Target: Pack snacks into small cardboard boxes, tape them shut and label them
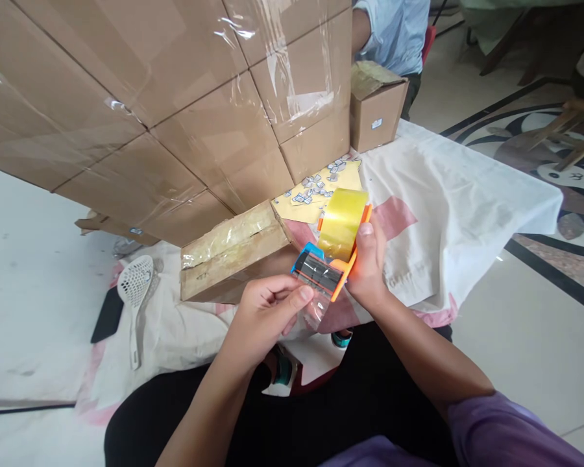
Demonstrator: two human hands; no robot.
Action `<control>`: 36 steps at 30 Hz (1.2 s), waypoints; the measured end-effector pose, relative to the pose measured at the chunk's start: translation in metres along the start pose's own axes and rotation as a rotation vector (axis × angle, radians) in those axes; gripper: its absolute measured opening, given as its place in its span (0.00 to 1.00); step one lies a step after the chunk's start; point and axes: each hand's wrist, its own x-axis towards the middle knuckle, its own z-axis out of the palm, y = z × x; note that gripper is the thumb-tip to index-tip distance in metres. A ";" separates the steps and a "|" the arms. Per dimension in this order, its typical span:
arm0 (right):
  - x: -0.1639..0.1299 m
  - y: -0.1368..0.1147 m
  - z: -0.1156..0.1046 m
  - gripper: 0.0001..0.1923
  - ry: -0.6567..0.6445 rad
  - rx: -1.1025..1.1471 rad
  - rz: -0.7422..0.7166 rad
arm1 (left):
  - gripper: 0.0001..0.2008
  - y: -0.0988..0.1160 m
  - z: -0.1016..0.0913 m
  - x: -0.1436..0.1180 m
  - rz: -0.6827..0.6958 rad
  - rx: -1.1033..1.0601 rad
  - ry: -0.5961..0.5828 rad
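Between hands [270, 311], tape dispenser [338, 227] aslant, blue end [312, 248] bodyward

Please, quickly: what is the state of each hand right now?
Left hand: closed, pinching the loose end of the clear tape.
Right hand: closed, gripping the orange-framed tape dispenser.

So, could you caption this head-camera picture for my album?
Left hand pinching the loose end of clear tape, right hand holding the orange tape dispenser, before stacked cardboard boxes.

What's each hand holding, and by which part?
Right hand: the tape dispenser, by its orange side frame. Left hand: clear tape, pinched near its loose end.
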 end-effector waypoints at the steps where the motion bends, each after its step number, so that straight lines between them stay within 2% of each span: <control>1: 0.000 0.001 0.001 0.19 0.003 0.008 0.002 | 0.16 -0.001 0.001 0.001 0.002 0.000 0.012; 8: 0.000 0.010 0.003 0.18 0.029 0.013 0.075 | 0.14 -0.004 0.005 0.005 0.084 0.013 0.093; 18: 0.000 -0.002 0.006 0.20 0.015 0.063 0.118 | 0.13 -0.003 0.005 0.002 0.046 -0.098 0.028; 22: 0.000 -0.001 0.005 0.20 0.020 0.079 0.117 | 0.17 -0.005 0.009 0.002 0.047 -0.132 0.088; 32: -0.001 0.000 0.004 0.19 -0.002 0.124 0.154 | 0.16 -0.005 0.010 0.000 0.076 -0.051 0.067; 36: -0.002 -0.002 0.004 0.18 0.003 0.116 0.106 | 0.15 -0.004 0.008 -0.002 0.094 -0.039 0.062</control>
